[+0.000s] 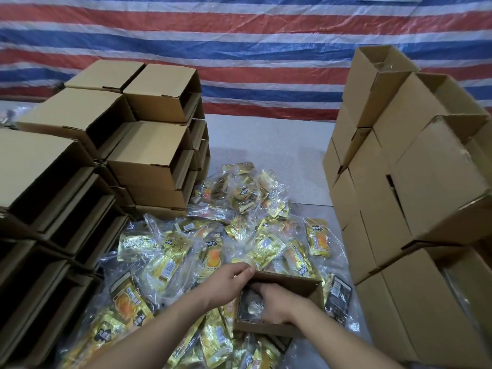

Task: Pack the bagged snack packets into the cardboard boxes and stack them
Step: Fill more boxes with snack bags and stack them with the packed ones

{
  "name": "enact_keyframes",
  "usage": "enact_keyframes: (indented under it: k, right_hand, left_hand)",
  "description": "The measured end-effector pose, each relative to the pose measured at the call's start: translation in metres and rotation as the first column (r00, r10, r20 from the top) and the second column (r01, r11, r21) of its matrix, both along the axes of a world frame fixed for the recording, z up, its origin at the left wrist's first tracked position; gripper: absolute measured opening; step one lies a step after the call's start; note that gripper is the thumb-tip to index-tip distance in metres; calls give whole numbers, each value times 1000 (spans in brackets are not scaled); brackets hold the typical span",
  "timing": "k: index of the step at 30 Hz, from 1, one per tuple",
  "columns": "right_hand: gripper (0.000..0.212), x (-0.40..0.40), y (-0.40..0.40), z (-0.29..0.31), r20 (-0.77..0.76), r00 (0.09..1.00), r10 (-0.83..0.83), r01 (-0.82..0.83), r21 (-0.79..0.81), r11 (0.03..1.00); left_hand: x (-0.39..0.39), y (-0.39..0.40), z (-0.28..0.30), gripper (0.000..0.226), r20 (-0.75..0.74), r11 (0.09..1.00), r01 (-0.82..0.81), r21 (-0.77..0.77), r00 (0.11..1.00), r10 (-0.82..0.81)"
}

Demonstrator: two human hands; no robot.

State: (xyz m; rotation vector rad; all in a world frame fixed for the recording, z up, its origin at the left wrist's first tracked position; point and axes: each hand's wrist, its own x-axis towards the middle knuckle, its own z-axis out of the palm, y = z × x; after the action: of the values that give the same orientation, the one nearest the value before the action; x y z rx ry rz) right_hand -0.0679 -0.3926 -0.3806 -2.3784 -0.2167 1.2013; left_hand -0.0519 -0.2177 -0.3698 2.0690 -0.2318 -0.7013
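Cardboard box [287,284] (crinkly bagged pkts [253,304])

In front of me a heap of bagged snack packets [234,235] lies spread over the table [271,145], and an open cardboard box [292,284] sits on the near part of that heap, my left hand [229,282] at its far left corner and my right hand [277,302] down inside it. To my left stand stacks of boxes [127,145] on their sides, openings toward the heap; to my right a taller stack of boxes [415,198]. Behind everything hangs a tarp [239,49].
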Motion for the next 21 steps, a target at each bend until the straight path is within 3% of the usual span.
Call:
enact_keyframes:
  k: [3,6,8,11,13,15,17,21]
  right_hand:
    - [93,3,-20,17,-98,993,65,-59,57,997]
    - [90,-4,-34,28,-115,993,5,5,88,996]
    - [69,-11,-42,36,-63,998,-22,26,68,997]
    - [19,-19,-49,44,10,990,-140,139,85,987]
    - [30,-23,-39,46,-66,983,-172,178,97,979]
    - [39,-27,-25,34,-159,986,-51,51,-8,999]
    - [45,-30,-12,18,-212,977,-33,10,-110,994]
    - [39,-34,-9,8,-238,968,-82,61,-93,994]
  left_hand:
    - [-2,-5,0,36,6,994,103,41,995,-104]
    - [-4,-12,-1,37,52,990,125,73,990,-129]
    - [-4,-14,-1,36,72,987,136,87,987,-143]
    - [-3,-18,-1,36,83,985,140,99,985,-149]
    - [-2,-21,-2,37,97,985,129,114,985,-140]
    - [-2,-22,-4,36,102,985,113,134,987,-127]
    - [-4,-24,-6,38,109,976,139,167,981,-158]
    - [-8,-24,-6,44,145,971,140,195,975,-170]
